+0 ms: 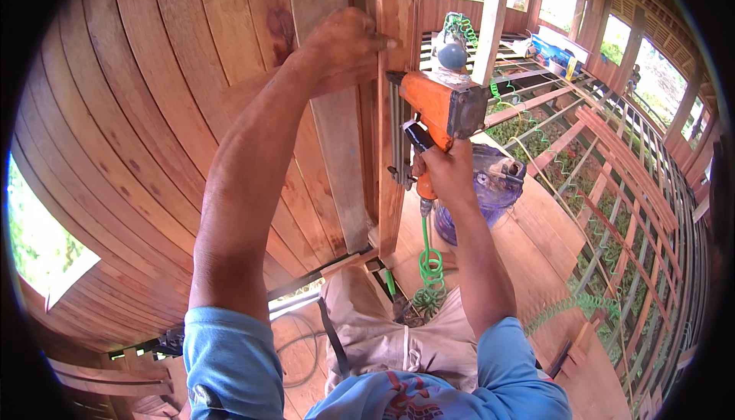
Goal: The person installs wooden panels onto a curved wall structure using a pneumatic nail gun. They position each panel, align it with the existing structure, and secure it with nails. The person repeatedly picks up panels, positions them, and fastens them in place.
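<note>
My right hand (448, 171) grips an orange nail gun (429, 102) by its handle. The gun's nose and dark magazine stand close against an upright wooden board (394, 205); whether they touch it I cannot tell. From the handle's base a green coiled air hose (431, 267) hangs down between my legs. Higher up, my left hand (346, 41) is closed at the board's left side, with its thumb reaching onto the board's face. What its curled fingers hold, if anything, is hidden. Left of the board runs a wall of wooden planks (176, 114).
A purple bucket (482, 190) with things in it stands on plywood (536, 228) just beyond my right hand. To the right lie open floor joists (605, 213) with gaps and loose timber strips. Another green coil hose (574, 305) crosses at the right. A window opening (42, 228) is at the left.
</note>
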Tool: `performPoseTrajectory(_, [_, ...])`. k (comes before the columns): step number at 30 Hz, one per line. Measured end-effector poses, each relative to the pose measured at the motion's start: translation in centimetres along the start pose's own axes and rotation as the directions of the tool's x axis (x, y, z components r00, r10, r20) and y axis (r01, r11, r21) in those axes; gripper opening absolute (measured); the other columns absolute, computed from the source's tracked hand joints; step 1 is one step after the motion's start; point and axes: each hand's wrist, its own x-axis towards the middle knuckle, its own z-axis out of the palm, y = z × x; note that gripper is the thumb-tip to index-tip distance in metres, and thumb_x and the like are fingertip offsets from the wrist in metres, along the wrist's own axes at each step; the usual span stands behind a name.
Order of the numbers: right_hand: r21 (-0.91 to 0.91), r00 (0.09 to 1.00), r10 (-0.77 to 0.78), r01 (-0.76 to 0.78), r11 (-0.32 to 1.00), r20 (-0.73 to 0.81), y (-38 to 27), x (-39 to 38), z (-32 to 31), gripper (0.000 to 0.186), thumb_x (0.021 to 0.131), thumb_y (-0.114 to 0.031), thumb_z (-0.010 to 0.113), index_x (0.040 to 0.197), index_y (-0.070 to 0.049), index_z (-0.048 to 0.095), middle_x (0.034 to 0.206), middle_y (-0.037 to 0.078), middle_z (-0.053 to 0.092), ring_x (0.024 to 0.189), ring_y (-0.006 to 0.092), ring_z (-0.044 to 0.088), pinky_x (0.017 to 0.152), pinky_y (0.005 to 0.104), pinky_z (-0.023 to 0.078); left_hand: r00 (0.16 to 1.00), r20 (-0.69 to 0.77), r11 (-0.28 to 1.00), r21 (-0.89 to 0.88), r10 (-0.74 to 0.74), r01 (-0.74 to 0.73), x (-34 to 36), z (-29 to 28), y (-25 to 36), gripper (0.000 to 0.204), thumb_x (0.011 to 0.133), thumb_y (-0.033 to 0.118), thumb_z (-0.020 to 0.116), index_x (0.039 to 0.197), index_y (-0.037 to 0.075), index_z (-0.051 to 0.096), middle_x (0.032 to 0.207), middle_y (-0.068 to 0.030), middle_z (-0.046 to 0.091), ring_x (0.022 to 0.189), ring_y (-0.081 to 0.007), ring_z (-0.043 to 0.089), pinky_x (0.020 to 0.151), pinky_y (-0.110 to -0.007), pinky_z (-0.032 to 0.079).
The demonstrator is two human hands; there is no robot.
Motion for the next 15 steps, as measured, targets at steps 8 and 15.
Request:
performPoseTrajectory(8, [-0.080, 0.998, 0.041, -0.037, 0.996, 0.041, -0.3, 0.4, 0.2, 0.026, 0.085, 0.001, 0.052, 0.109, 0.003, 0.061, 0.065, 0.006, 0.059, 0.052, 0.0133, 0.057, 0.052, 0.0305, 0.049, 1.000, 0.000, 1.000, 0.026, -0.016, 0.016, 0.3, -0.5, 0.3, 0.058, 0.083, 0.050, 0.078, 0.070, -0.004, 0.061, 0.065, -0.0175, 0.058, 0.064, -0.0267, 0.057, 0.066, -0.043, 0.047])
performPoseTrajectory(15, [-0.090, 0.998, 0.037, -0.033, 0.995, 0.043, -1.4, 0.3, 0.4, 0.037, 0.085, 0.003, 0.051, 0.120, 0.003, 0.061, 0.070, 0.006, 0.059, 0.053, 0.0125, 0.055, 0.051, 0.0301, 0.048, 1.000, -0.024, 1.000, 0.016, 0.004, -0.004, 0.2, -0.3, 0.0, 0.058, 0.084, 0.048, 0.079, 0.067, -0.004, 0.059, 0.061, -0.0164, 0.055, 0.061, -0.0232, 0.054, 0.064, -0.042, 0.046])
